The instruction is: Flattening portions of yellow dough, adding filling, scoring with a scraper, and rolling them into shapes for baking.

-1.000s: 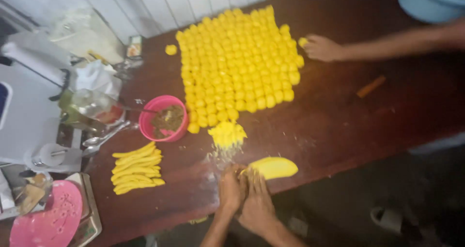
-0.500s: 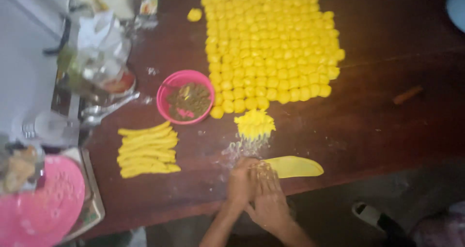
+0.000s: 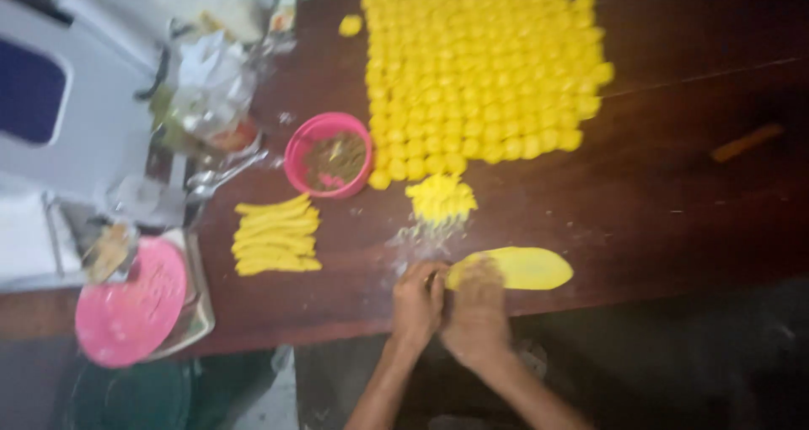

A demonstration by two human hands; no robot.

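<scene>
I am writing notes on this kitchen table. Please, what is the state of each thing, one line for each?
Yellow dough sheet: flat on table, left end under the hands.
Left hand: on the dough end, beside the right.
Right hand: pressing on the dough.
Yellow balls: packed in rows.
Small dough pile: heaped.
Yellow strips: stacked side by side.
Pink bowl: uncovered, holding brownish filling.
Pink plate: resting on a tray.

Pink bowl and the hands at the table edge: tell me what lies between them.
In the head view, between the pink bowl and the left hand and right hand lies bare brown table with pale crumbs. No other object sits there.
</scene>
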